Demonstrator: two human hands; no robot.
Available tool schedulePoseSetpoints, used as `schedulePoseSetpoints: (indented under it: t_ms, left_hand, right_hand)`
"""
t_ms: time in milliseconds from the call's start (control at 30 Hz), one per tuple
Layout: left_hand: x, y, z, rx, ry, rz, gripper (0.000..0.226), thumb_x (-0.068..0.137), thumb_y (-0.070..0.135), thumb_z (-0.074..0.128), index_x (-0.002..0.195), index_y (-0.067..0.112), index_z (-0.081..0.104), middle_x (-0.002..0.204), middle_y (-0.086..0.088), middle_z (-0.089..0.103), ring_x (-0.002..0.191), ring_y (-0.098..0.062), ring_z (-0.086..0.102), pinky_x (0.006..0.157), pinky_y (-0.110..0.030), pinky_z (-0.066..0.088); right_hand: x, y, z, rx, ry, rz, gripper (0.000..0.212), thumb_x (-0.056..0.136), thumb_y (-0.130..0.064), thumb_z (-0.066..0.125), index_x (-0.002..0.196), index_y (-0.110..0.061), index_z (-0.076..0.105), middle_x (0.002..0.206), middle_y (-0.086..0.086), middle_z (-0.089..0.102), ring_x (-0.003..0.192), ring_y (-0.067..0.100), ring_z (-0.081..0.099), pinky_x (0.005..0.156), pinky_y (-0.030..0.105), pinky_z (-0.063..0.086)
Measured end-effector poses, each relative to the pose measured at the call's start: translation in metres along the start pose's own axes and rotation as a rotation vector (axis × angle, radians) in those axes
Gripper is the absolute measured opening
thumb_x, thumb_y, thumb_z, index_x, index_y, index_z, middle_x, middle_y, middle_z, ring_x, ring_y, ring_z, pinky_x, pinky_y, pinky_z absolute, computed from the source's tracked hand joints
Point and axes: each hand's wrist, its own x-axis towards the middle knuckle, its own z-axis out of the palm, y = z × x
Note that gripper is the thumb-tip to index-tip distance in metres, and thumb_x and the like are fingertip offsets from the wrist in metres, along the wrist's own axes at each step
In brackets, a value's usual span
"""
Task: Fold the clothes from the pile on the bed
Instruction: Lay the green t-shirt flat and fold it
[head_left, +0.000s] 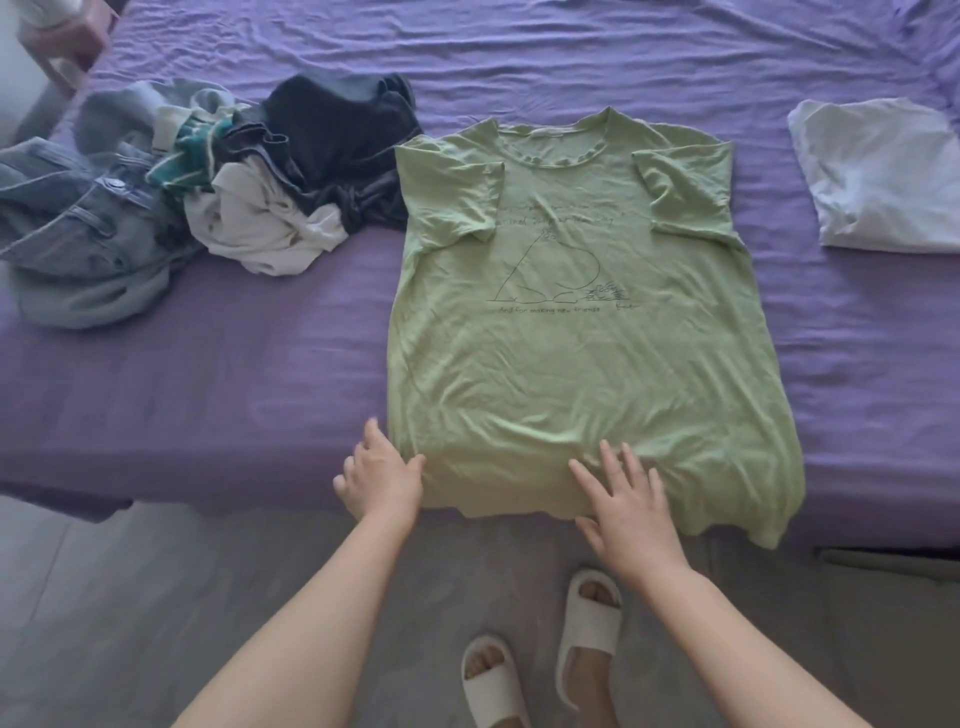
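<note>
One green T-shirt (571, 332) lies spread flat, front up, on the purple bed (234, 374), both sleeves folded inward over the chest, its hem hanging slightly over the near edge. Two hands work at that hem. The left hand (382, 475) sits at the shirt's near left corner, thumb on the cloth, fingers loosely curled beside the edge; whether it pinches the fabric I cannot tell. The right hand (631, 501) lies flat on the hem, fingers straight and spread apart. One pile of unfolded clothes (208, 192) sits toward the left edge of the bed, just beside the shirt's left shoulder. One folded white garment (883, 176) rests near the right edge, well apart. Two white slippers (587, 629) stand on the floor below
</note>
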Motion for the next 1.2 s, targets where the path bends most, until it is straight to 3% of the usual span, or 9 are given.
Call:
schedulePoseSetpoints:
  t_ms: [100, 333, 500, 600, 700, 867, 933, 1033, 1200]
  left_hand:
    - [0.003, -0.007, -0.011, -0.073, -0.057, -0.036, 0.032, 0.089, 0.039, 0.055, 0.113, 0.018, 0.059, 0.119, -0.01, 0.058, 0.116, -0.032, 0.045, 0.094, -0.039, 0.036]
    - [-0.016, 0.02, -0.058, -0.602, -0.097, 0.195, 0.02, 0.099, 0.026, 0.039, 0.102, 0.007, 0.042, 0.108, -0.018, 0.058, 0.095, -0.032, 0.053, 0.072, -0.037, 0.037]
    - [-0.013, 0.061, -0.088, -1.039, -0.278, 0.063, 0.037, 0.088, 0.012, 0.061, 0.12, 0.004, 0.044, 0.12, -0.015, 0.058, 0.098, -0.029, 0.061, 0.077, -0.04, 0.051]
    - [-0.007, 0.078, -0.099, -1.323, -0.485, -0.02, 0.075, 0.084, -0.005, 0.063, 0.145, 0.015, 0.025, 0.132, -0.013, 0.045, 0.106, -0.032, 0.061, 0.066, -0.038, 0.056]
    - [0.002, 0.091, -0.108, -1.418, -0.58, -0.046, 0.065, 0.085, -0.015, 0.051, 0.143, 0.011, 0.033, 0.128, -0.021, 0.045, 0.094, -0.027, 0.061, 0.061, -0.03, 0.057]
    - [0.015, 0.106, -0.106, -1.031, -0.642, 0.152, 0.058, 0.078, -0.014, 0.047, 0.135, -0.003, 0.043, 0.109, -0.012, 0.057, 0.092, -0.017, 0.059, 0.08, -0.023, 0.053]
    - [0.017, 0.114, -0.103, -0.505, -0.448, 0.437, 0.051, 0.076, -0.003, 0.058, 0.126, 0.005, 0.05, 0.106, -0.007, 0.054, 0.082, -0.01, 0.054, 0.068, -0.016, 0.045]
    - [0.02, 0.127, -0.099, 0.05, -0.085, 0.656, 0.033, 0.08, 0.013, 0.066, 0.11, 0.011, 0.053, 0.106, -0.006, 0.047, 0.097, -0.023, 0.051, 0.072, -0.029, 0.039]
    - [0.041, 0.152, -0.108, 0.0, 0.008, 0.847, 0.018, 0.085, 0.021, 0.064, 0.102, 0.017, 0.07, 0.127, -0.002, 0.049, 0.124, -0.024, 0.038, 0.092, -0.031, 0.031]
  right_hand:
    - [-0.006, -0.021, -0.004, 0.036, 0.01, 0.006, 0.065, 0.094, -0.043, 0.044, 0.148, -0.034, 0.01, 0.159, 0.005, -0.004, 0.145, 0.026, -0.008, 0.116, 0.044, 0.002]
    - [-0.009, -0.057, -0.045, 0.214, 0.057, -0.113, 0.071, 0.091, -0.053, 0.045, 0.149, -0.027, 0.014, 0.158, 0.0, 0.006, 0.145, 0.016, 0.002, 0.116, 0.033, 0.006]
    - [0.004, -0.093, -0.07, 0.553, 0.127, -0.207, 0.095, 0.072, -0.059, 0.068, 0.146, -0.017, 0.026, 0.146, 0.001, 0.041, 0.133, 0.016, 0.037, 0.109, 0.028, 0.028]
    - [0.016, -0.1, -0.077, 0.781, 0.329, -0.026, 0.058, 0.081, -0.027, 0.07, 0.134, -0.02, 0.047, 0.11, 0.001, 0.066, 0.098, 0.022, 0.06, 0.08, 0.032, 0.045]
    - [0.031, -0.085, -0.089, 0.957, 0.358, 0.119, 0.027, 0.087, -0.015, 0.061, 0.113, -0.022, 0.061, 0.084, -0.006, 0.065, 0.078, 0.016, 0.059, 0.069, 0.029, 0.042]
    - [0.056, -0.047, -0.12, 1.096, 0.249, 0.025, 0.021, 0.095, -0.016, 0.049, 0.105, -0.026, 0.064, 0.088, -0.008, 0.069, 0.082, 0.009, 0.06, 0.076, 0.025, 0.045]
    - [0.068, -0.036, -0.131, 1.106, 0.217, -0.01, 0.021, 0.096, -0.017, 0.049, 0.104, -0.028, 0.065, 0.091, -0.01, 0.069, 0.086, 0.007, 0.06, 0.078, 0.021, 0.044]
    - [0.084, -0.021, -0.143, 1.108, 0.167, -0.009, 0.014, 0.094, -0.023, 0.054, 0.099, -0.023, 0.067, 0.088, -0.003, 0.07, 0.085, 0.014, 0.062, 0.078, 0.027, 0.046]
    - [0.109, 0.003, -0.166, 1.159, 0.15, -0.02, 0.007, 0.087, -0.027, 0.065, 0.081, -0.029, 0.068, 0.065, -0.02, 0.064, 0.062, -0.007, 0.054, 0.059, 0.01, 0.039]
